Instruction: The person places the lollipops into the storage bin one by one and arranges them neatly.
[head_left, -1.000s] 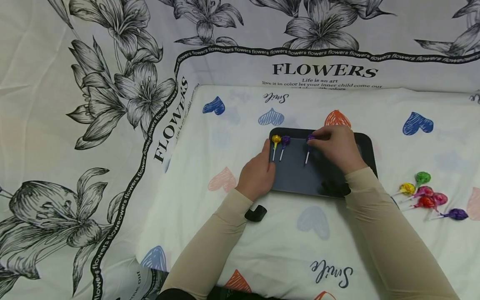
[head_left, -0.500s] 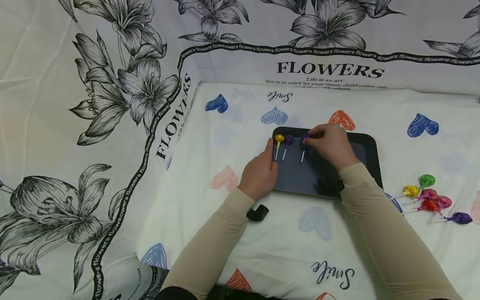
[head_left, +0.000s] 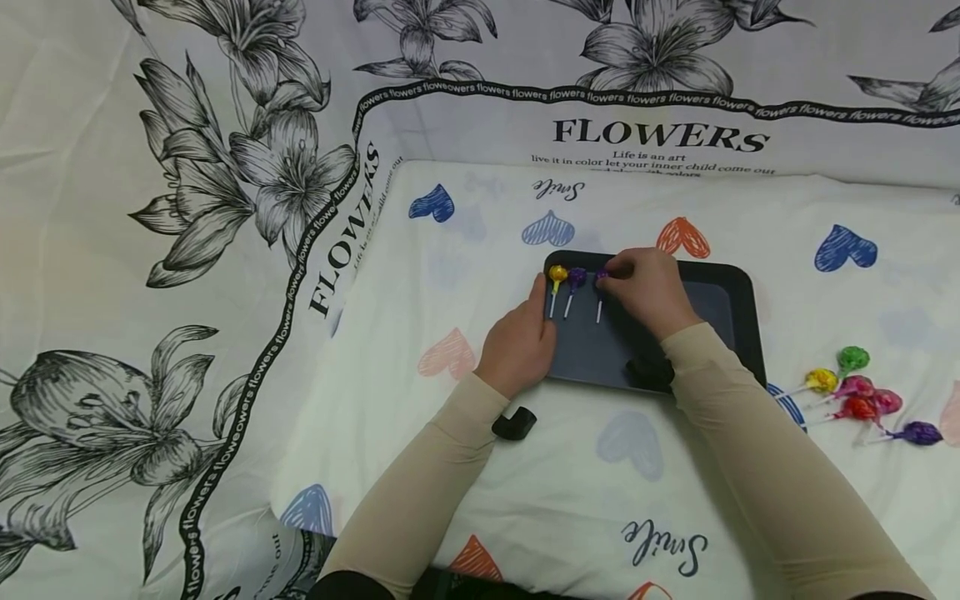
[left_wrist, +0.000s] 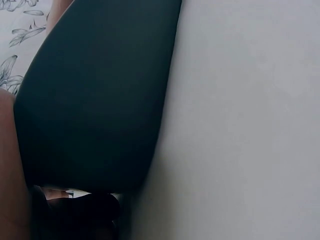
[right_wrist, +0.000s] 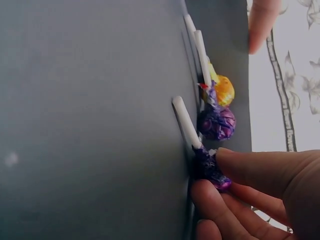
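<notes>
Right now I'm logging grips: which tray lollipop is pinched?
The purple lollipop rightmost on the tray in the head view; the right hand pinches only that one.

Person's L arm point(head_left: 420, 487) reaches fwd, L hand point(head_left: 517, 346) w/ index finger point(head_left: 536, 300) straight; R arm point(head_left: 757, 433) angles inward, R hand point(head_left: 652, 292) w/ thumb point(right_wrist: 250, 167) & fingertips point(right_wrist: 207, 195) in a pinch.

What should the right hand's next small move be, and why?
Probably ease the held purple round lollipop toward the matching purple lollipop lying in the dark grey rectangular tray: the right hand pinches the first, yet a gap separates them.
</notes>
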